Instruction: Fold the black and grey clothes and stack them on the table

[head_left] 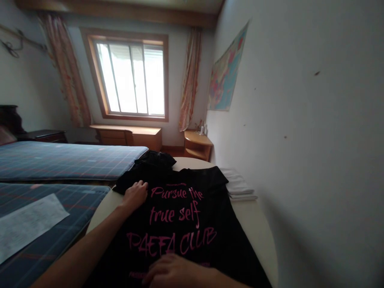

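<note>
A black T-shirt point(177, 224) with pink lettering lies spread on a round cream table, its collar at the far end. My left hand point(138, 193) is at the shirt's left shoulder, fingers bent and closed on the cloth. Low over the printed front is my right hand point(172, 270), slightly blurred, with its fingers reaching left and apart; it holds nothing that I can see. Whether it touches the fabric I cannot tell. Beyond the left sleeve sits a bunched black bundle point(157, 159).
Folded white cloths point(241, 188) are stacked on the table point(265, 236) by the right wall. Two plaid mattresses point(75, 158) lie to the left, the nearer one with a paper sheet point(33, 224) on it. A desk point(144, 134) and corner shelf point(198, 138) stand beyond.
</note>
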